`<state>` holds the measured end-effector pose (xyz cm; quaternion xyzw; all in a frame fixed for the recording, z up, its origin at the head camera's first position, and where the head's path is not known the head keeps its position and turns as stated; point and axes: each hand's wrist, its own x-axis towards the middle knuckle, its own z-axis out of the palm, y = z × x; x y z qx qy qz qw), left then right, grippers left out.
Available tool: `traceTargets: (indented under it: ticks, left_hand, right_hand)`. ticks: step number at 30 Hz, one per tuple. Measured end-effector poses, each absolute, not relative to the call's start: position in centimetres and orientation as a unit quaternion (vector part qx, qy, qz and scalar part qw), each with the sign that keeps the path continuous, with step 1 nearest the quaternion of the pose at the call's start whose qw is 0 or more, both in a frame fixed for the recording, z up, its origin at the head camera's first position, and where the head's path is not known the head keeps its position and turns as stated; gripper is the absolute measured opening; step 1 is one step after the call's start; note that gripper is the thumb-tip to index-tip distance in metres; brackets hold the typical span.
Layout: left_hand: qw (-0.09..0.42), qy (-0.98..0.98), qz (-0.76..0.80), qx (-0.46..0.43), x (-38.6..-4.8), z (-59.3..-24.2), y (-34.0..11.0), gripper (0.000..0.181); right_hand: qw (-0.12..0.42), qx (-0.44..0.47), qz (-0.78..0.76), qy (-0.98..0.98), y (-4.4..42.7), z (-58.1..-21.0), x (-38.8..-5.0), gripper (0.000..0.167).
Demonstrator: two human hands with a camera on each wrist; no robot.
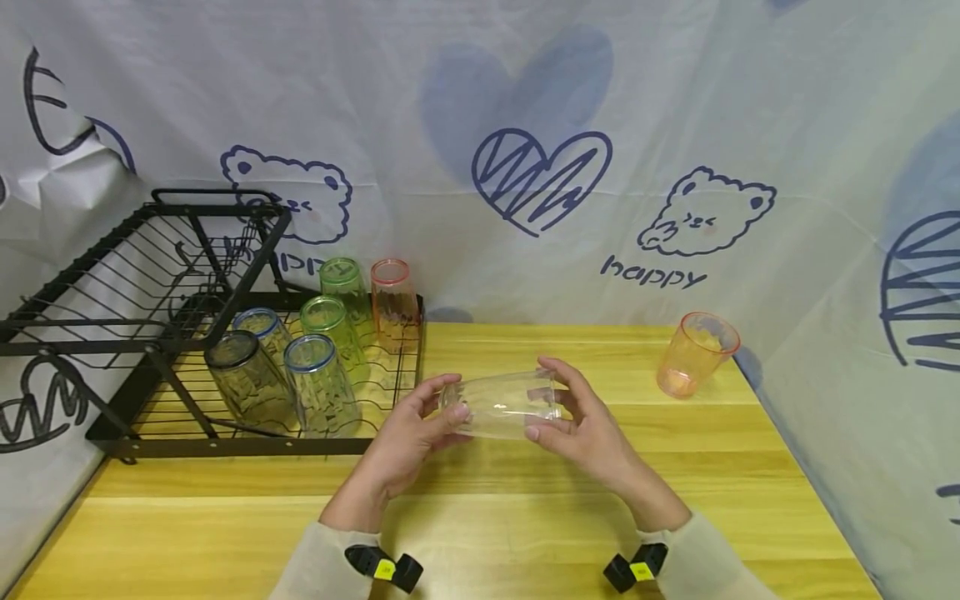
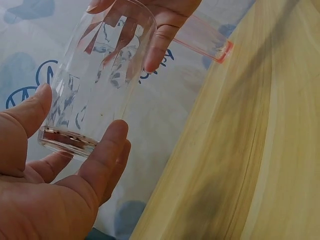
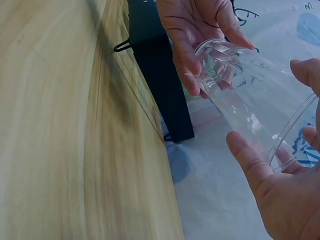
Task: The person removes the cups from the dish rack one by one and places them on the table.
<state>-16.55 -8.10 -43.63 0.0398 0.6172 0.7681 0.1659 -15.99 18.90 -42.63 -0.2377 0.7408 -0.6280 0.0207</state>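
Note:
Between my two hands a clear drinking glass (image 1: 498, 404) lies on its side, held above the table. My left hand (image 1: 416, 429) grips its thick base end, thumb on the near side. At the rim end, my right hand (image 1: 585, 425) holds it with fingers on the far side and the thumb below. In the left wrist view the glass (image 2: 100, 80) shows faceted marks on its wall, with the left fingers (image 2: 107, 155) around the base. The right wrist view shows the open rim of the glass (image 3: 290, 132) beside the right hand (image 3: 290, 200).
On the left stands a black two-tier dish rack (image 1: 247, 447). Several upside-down glasses fill its lower tier, among them a blue-rimmed glass (image 1: 322, 387), a green glass (image 1: 333, 329) and a red-rimmed glass (image 1: 393, 304). An orange-pink glass (image 1: 693, 354) stands upright at the table's right back edge.

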Motion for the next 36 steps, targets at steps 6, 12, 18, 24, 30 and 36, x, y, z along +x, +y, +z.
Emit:
traceTargets:
  ticks: [6,12,18,24,30,36]
  left_hand:
    - [0.155,0.637,0.754,0.045,-16.5,-43.6,-8.0,0.059]
    - [0.093,0.739,0.665,0.042,-16.1,-43.0,-8.5,0.061]
    - [0.002,0.857,0.513,0.053,-15.5,-42.2,-9.2,0.050]
    - [-0.094,0.938,0.315,0.112,-15.2,-43.5,-9.9,0.043]
    - [-0.093,0.953,0.261,0.118,-14.8,-44.8,-10.6,0.052]
    - [-0.089,0.959,0.240,0.121,-14.7,-45.5,-10.7,0.055]
  right_hand:
    - [0.012,-0.228,-0.633,0.740,19.0,-42.8,-15.8,0.085]
    - [-0.004,-0.201,-0.616,0.762,19.7,-42.5,-16.0,0.086]
    - [-0.021,-0.156,-0.562,0.812,21.4,-41.3,-17.1,0.085]
    - [-0.042,-0.113,-0.411,0.904,23.7,-38.8,-19.0,0.087]
    - [-0.037,-0.095,-0.302,0.948,25.7,-36.5,-20.8,0.088]
    - [0.002,-0.071,-0.236,0.969,27.3,-35.5,-22.7,0.089]
